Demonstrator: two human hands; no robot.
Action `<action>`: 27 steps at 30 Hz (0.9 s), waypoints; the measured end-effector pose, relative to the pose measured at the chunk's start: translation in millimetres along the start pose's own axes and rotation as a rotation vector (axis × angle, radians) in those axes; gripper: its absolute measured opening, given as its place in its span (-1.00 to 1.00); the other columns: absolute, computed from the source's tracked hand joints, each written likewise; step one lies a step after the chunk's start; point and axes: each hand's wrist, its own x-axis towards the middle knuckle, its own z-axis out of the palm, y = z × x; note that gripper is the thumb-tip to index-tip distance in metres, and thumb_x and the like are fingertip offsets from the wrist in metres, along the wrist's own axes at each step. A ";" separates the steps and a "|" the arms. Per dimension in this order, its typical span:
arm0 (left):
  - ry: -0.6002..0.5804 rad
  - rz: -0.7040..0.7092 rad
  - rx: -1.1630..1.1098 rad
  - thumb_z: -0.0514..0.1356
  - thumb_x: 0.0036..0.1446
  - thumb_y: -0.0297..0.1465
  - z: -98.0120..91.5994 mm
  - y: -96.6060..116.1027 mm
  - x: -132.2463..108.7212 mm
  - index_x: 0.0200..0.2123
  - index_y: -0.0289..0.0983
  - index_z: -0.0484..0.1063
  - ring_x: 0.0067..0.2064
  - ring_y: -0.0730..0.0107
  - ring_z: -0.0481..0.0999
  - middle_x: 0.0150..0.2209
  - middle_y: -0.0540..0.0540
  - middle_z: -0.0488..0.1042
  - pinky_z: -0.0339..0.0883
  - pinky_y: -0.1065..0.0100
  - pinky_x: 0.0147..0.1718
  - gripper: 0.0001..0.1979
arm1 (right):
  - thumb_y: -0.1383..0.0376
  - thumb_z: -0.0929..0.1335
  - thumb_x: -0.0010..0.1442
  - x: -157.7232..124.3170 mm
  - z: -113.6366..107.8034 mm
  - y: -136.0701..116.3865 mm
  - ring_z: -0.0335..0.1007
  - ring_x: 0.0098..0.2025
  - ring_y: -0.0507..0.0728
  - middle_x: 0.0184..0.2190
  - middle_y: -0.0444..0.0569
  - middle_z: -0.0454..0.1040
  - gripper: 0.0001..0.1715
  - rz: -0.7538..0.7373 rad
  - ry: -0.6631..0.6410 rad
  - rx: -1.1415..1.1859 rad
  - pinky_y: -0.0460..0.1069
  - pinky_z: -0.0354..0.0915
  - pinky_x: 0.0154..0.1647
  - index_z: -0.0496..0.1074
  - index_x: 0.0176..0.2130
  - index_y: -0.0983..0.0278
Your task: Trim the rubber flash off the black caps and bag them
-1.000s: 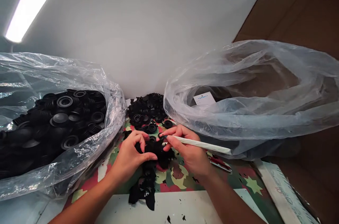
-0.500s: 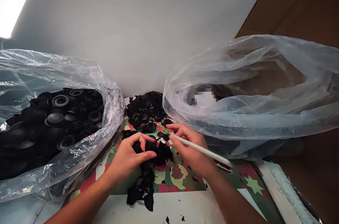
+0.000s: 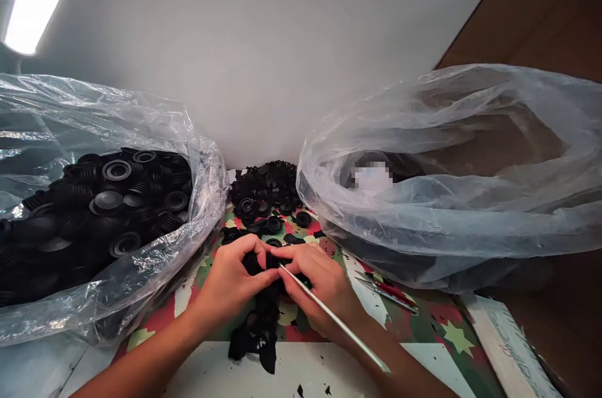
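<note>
Thumb and fingers of my left hand point(image 3: 230, 276) close around a black ribbed rubber part point(image 3: 253, 262), mostly hidden by the hands. My right hand point(image 3: 327, 285) grips a thin whitish stick point(image 3: 336, 318), whose far tip reaches the part; its fingertips meet the left hand's at the part. Black rubber scraps point(image 3: 256, 332) hang or lie in a clump below the hands. Just beyond the fingers lie several loose black round rubber parts point(image 3: 303, 219).
A clear plastic bag point(image 3: 207, 191) full of black rubber parts point(image 3: 108, 200) stands left. Another open bag point(image 3: 423, 229) stands right. A pile of black scraps point(image 3: 268, 182) sits against the wall. A red-handled metal tool point(image 3: 392, 294) lies on the camouflage-patterned cloth point(image 3: 430, 323).
My right hand has moved left and in to the rubber part, bringing the stick's tip to it. My left hand keeps its hold. The view has shifted slightly.
</note>
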 end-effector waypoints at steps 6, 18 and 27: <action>0.058 0.067 0.047 0.26 -0.01 -0.40 3.0 0.1 -5.1 -0.58 -0.19 0.23 -0.31 0.24 0.49 -0.50 0.01 0.41 0.25 0.33 -0.34 -0.76 | 0.52 0.25 0.35 -1.9 13.1 -2.4 0.54 -0.26 0.13 -0.30 0.00 0.61 -0.77 -0.072 0.122 -0.184 0.06 0.33 -0.17 0.35 -0.26 0.23; 0.026 -0.080 -0.165 0.37 -0.06 -0.27 1.5 1.4 -1.6 -0.54 -0.20 0.23 -0.27 0.24 0.43 -0.44 0.01 0.45 0.25 0.32 -0.26 -0.66 | 0.23 0.35 0.28 6.3 -6.9 2.9 0.56 -0.27 0.14 -0.23 -0.03 0.66 -0.73 0.562 0.150 0.482 0.01 0.41 -0.24 0.31 -0.46 0.19; 0.020 -0.109 -0.173 0.40 -0.09 -0.25 2.1 -0.5 2.0 -0.56 -0.21 0.23 -0.40 0.36 0.28 -0.49 0.07 0.33 0.17 0.36 -0.37 -0.64 | 0.38 0.33 0.29 1.0 -8.9 -2.1 0.54 0.04 0.21 -0.01 0.04 0.62 -0.79 0.224 -0.010 0.212 0.11 0.37 0.04 0.36 -0.41 0.19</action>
